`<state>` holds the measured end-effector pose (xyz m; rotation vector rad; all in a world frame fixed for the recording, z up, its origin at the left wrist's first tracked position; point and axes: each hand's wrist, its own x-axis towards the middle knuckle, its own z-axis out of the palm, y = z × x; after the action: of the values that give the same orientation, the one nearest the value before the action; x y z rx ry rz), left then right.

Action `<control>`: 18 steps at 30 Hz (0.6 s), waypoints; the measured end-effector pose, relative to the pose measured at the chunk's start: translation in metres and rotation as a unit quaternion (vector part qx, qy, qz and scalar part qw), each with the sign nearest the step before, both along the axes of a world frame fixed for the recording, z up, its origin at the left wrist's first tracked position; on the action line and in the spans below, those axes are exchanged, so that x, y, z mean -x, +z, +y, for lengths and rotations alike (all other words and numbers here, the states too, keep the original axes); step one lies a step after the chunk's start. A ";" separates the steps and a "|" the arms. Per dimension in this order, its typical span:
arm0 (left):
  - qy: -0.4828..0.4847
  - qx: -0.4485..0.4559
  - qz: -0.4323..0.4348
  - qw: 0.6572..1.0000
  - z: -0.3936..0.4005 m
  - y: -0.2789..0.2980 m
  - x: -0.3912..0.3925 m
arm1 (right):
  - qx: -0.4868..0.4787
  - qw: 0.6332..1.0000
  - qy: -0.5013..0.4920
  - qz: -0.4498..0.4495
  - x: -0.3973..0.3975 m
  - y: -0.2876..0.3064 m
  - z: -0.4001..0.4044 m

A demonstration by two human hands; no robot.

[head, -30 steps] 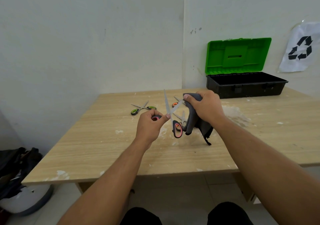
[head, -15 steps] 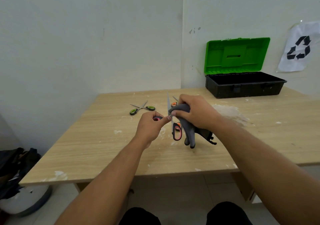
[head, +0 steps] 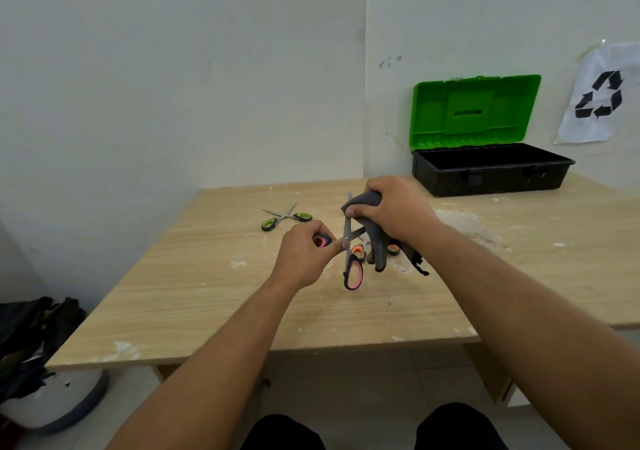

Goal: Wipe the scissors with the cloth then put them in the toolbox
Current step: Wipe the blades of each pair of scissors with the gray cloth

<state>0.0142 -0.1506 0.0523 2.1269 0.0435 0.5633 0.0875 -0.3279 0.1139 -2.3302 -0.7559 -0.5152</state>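
Observation:
Above the wooden table (head: pixel 194 297), my left hand (head: pixel 304 255) grips one handle of the pink-handled scissors (head: pixel 352 273), whose blades are spread and point upward. The other handle loop hangs free below. My right hand (head: pixel 394 210) holds the grey cloth (head: pixel 377 241) bunched around the upper part of one blade. The rest of the cloth dangles below my right hand. The toolbox (head: pixel 488 172) stands at the back right with its green lid up; what shows of its black tray holds nothing.
Green-handled scissors (head: pixel 285 219) lie open on the table behind my left hand. Orange-handled scissors (head: pixel 358 250) lie on the table, mostly hidden behind the cloth. A recycling sign (head: pixel 601 94) hangs on the right wall. Dark bags (head: pixel 31 338) lie on the floor at left.
My right hand slid the cloth down the blade toward the pivot and is now back up near the tip. The left hand has kept its grip on the handle.

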 end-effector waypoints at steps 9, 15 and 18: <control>-0.026 0.102 0.060 0.993 0.001 -0.005 0.000 | -0.100 0.994 -0.041 -0.002 -0.017 0.021 -0.009; -0.052 0.282 0.067 0.956 0.010 -0.006 0.000 | -0.172 0.982 -0.075 0.018 -0.014 0.021 -0.022; -0.045 0.308 0.062 0.948 0.008 -0.006 -0.003 | -0.171 0.984 -0.043 0.030 -0.001 0.009 -0.019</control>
<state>0.0170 -0.1422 0.0464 1.5387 0.1693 0.3049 0.0883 -0.3470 0.1232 -2.0525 -0.4948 -0.5617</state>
